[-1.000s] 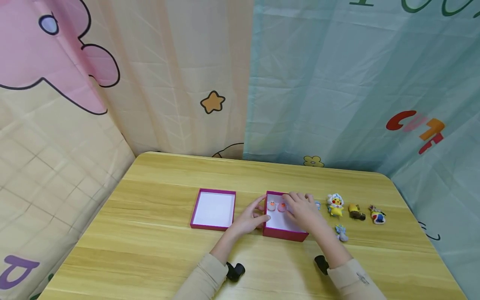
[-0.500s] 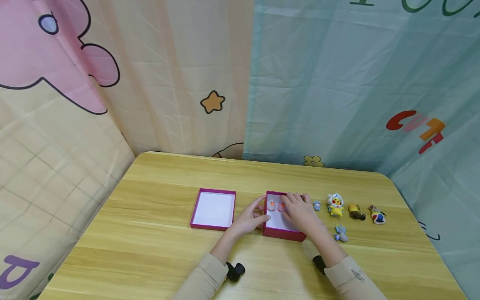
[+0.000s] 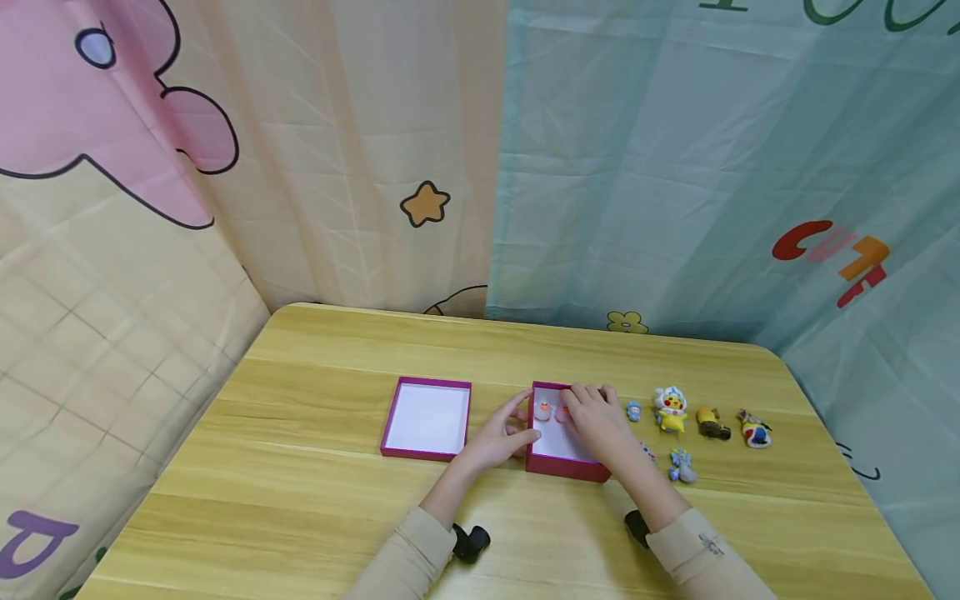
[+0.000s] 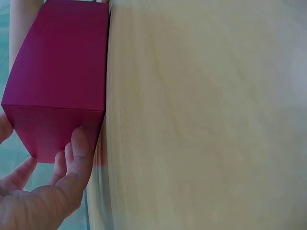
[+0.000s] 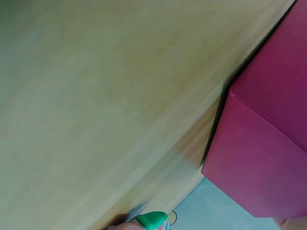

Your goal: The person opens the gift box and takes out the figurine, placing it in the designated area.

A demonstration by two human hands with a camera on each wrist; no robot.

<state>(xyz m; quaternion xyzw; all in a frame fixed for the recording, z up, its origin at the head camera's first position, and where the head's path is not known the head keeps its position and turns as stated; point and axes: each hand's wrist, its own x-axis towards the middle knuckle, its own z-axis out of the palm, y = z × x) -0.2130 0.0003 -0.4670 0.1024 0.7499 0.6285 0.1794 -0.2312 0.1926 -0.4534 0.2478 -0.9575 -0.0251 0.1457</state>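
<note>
An open magenta box (image 3: 567, 468) with a white inside stands right of the table's middle. My left hand (image 3: 495, 437) grips its left wall, thumb over the rim and fingers against the outside; the left wrist view shows these fingers (image 4: 79, 148) on the magenta side. Two small pink figures lie inside near the back: one pink figure (image 3: 543, 410) is in plain sight, the other (image 3: 561, 413) partly covered. My right hand (image 3: 598, 421) reaches over the right rim into the box, fingertips by the second figure. Whatever lies under those fingers is hidden.
Left of the box lies a shallow magenta lid (image 3: 426, 419), white side up. To the right are several toys: a blue figure (image 3: 634, 411), a yellow figure in a white hood (image 3: 671, 409), a brown-and-yellow figure (image 3: 712, 423), a colourful figure (image 3: 754, 429) and a grey-blue figure (image 3: 682, 466).
My right hand has shifted slightly left inside the box, covering more of the second pink figure and uncovering the blue figure and part of a toy beside the forearm. The left hand stays put.
</note>
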